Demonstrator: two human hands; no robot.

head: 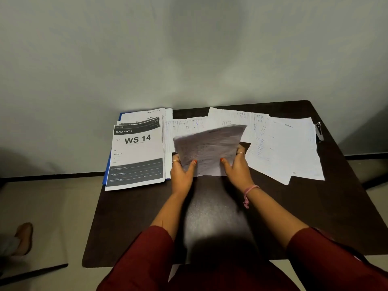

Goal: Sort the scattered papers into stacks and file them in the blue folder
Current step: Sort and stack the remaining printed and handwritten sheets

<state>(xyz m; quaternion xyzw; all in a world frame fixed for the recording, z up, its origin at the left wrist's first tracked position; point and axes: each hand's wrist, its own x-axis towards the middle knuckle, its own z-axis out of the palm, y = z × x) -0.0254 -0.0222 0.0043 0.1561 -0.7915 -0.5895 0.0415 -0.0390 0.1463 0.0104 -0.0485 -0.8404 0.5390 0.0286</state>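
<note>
I hold a bundle of handwritten sheets (207, 151) in both hands above the middle of the dark bench (210, 217). My left hand (181, 172) has its grip closed on the bundle's lower left edge, thumb on the near face and fingers behind the paper. My right hand (237, 166) has the same grip on the lower right edge, thumb in front, the other fingers wrapped round the side. The bundle stands tilted, its bottom edge down near the bench surface and its top leaning away from me; whether the bottom edge touches the bench, I cannot tell.

To the left of my left hand, just beside it, lies a stack of printed pages (136, 156), the top one reading "BALCONY 2" and "WS 14". That stack rests on the blue folder (108, 164), of which only a thin strip shows along the left and top edges. More loose sheets (283, 148) with handwriting lie flat and overlapping beyond and to the right of my right hand, spreading toward the bench's far right corner. A small stapler-like object (319, 131) lies at the right edge, just beside those sheets. A pink band (248, 193) circles my right wrist.
</note>
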